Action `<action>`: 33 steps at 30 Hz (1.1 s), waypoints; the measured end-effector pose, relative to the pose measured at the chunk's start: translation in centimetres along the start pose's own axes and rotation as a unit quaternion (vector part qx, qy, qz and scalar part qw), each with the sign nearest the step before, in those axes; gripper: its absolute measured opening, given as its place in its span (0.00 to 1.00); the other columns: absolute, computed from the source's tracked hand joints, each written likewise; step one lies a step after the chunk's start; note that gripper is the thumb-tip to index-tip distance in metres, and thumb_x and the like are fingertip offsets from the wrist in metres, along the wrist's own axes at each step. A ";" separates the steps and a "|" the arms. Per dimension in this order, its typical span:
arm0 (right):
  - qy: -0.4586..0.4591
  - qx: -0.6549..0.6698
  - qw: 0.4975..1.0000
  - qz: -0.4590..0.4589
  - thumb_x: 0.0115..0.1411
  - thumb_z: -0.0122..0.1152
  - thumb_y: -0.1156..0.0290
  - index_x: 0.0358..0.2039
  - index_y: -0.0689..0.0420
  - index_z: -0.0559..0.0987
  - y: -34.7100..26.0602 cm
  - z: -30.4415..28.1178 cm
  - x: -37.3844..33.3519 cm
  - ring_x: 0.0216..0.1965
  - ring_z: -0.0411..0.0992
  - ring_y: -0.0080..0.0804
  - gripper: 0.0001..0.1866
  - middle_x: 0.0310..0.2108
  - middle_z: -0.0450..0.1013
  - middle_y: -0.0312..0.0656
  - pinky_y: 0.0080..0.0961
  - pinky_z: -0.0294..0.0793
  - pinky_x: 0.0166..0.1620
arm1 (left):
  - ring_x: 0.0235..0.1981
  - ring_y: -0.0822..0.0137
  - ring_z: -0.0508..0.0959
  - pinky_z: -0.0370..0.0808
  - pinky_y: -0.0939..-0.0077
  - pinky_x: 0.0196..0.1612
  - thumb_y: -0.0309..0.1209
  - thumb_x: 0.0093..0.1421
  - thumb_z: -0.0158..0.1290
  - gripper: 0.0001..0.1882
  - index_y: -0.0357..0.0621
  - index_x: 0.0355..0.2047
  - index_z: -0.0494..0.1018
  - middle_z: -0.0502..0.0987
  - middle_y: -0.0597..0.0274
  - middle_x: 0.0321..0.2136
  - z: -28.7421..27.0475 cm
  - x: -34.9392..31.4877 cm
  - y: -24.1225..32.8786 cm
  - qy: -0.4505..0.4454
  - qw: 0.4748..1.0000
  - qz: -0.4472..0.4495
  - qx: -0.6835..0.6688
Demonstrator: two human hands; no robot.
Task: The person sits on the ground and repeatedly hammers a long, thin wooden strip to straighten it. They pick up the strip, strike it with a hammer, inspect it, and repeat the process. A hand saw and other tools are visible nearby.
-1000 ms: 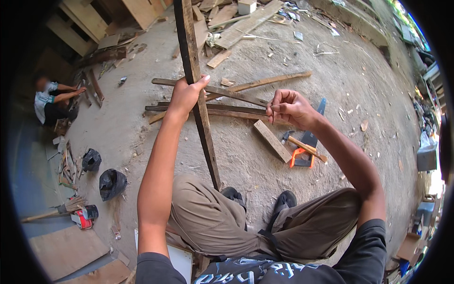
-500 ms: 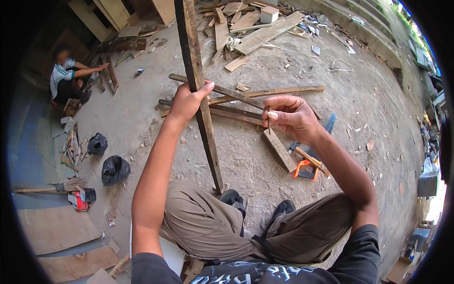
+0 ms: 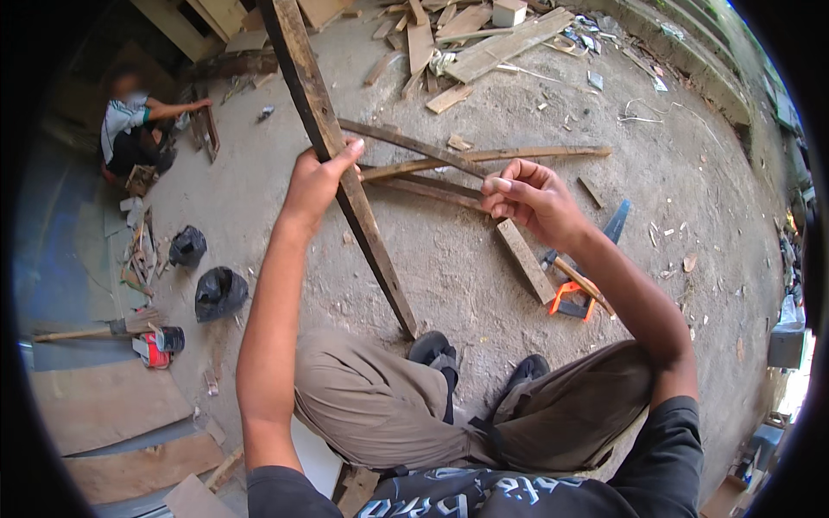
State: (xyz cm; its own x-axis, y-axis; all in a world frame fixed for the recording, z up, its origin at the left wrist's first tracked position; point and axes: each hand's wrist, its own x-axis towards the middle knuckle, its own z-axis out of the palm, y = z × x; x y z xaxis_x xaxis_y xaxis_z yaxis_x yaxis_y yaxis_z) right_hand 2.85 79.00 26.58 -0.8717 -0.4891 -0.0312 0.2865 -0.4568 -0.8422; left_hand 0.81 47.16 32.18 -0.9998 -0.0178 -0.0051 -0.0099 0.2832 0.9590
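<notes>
My left hand (image 3: 324, 180) is wrapped round a long, dark-edged wooden batten (image 3: 367, 231), which slants from the upper left down to the ground by my foot. My right hand (image 3: 533, 200) is closed in a pinch. A thin brown nail showed between its fingertips half a second ago; now the fingers mostly hide it. Just below that hand lies a short wood block (image 3: 525, 261). Beside the block are a wooden-handled hammer (image 3: 585, 285) and a handsaw with an orange grip (image 3: 573, 302), its blue blade under my forearm. Beyond my hands, several narrow battens (image 3: 553, 154) lie crossed.
Scrap boards (image 3: 509, 52) are heaped at the far side, near concrete steps (image 3: 682, 65). Another person (image 3: 134, 129) sits at the far left, one hand on a piece of wood. Black plastic bags (image 3: 221, 293), a red container (image 3: 153, 350) and a broom (image 3: 104, 331) are to my left.
The held batten's upper end has tilted left, with my left hand moving slightly left and down. My right hand keeps its pinch, turned a little. The other person's arm has reached out to the wood.
</notes>
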 end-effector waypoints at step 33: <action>-0.278 -0.487 0.827 0.024 0.57 0.65 0.68 0.36 0.62 0.82 22.8 3.4 12.5 0.32 0.80 0.35 0.11 0.30 0.79 0.47 0.32 0.77 0.36 | 0.34 0.70 0.75 0.76 0.61 0.49 0.38 0.66 0.53 0.11 0.43 0.39 0.72 0.72 0.68 0.32 -16.8 -12.2 -0.8 0.241 0.945 0.015 -0.222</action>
State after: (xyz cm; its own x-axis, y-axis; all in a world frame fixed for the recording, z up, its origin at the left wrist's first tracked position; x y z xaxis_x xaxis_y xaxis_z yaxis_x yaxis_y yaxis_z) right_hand -0.13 59.94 8.77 -0.4725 -0.8797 -0.0530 -0.3780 0.2567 -0.8895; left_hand 13.24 31.01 36.20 -0.8757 -0.4801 0.0503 0.1321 -0.1380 0.9816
